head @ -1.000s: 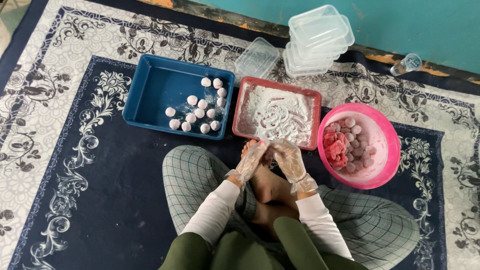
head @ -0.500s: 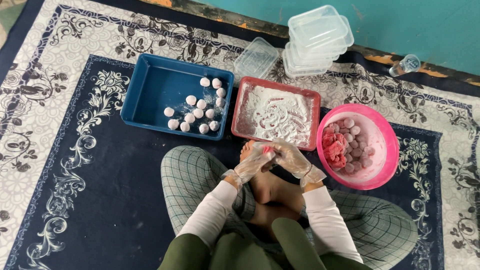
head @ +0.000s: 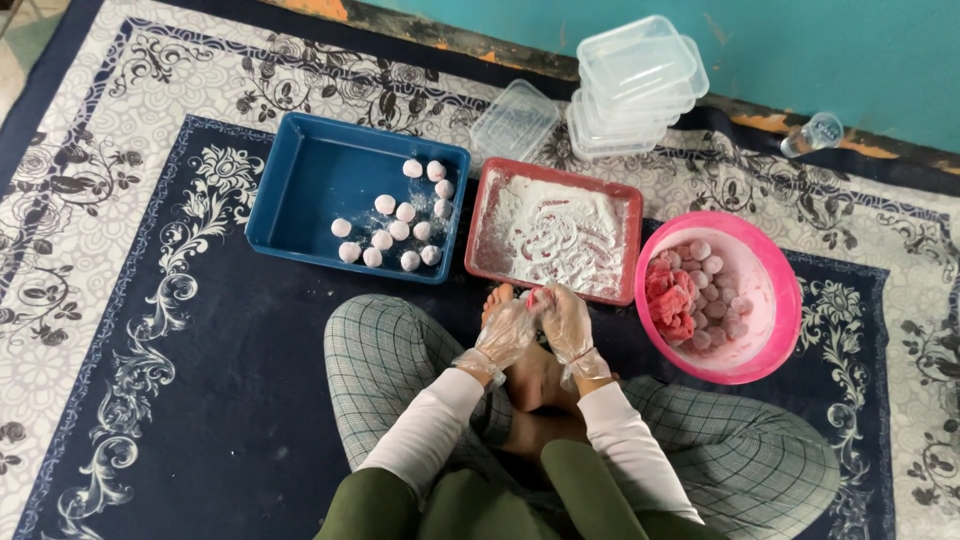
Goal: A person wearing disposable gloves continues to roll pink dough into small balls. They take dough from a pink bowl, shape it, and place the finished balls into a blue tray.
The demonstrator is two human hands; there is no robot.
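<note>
My left hand and my right hand, both in clear plastic gloves, are pressed together over my crossed legs, closed around a small pink ball of dough. They hover at the near edge of the red tray, which is filled with white powder. Left of it stands a blue tray holding several white-coated balls. A pink bowl at the right holds pink dough and several small pink balls.
A stack of clear plastic containers and one loose clear lid sit behind the trays by the teal wall. A small clear bottle lies at the far right. Everything rests on a patterned dark blue and white rug.
My hands have stayed together near the red tray, shifting slightly while working the pink ball between them. The trays and the bowl have not moved.
</note>
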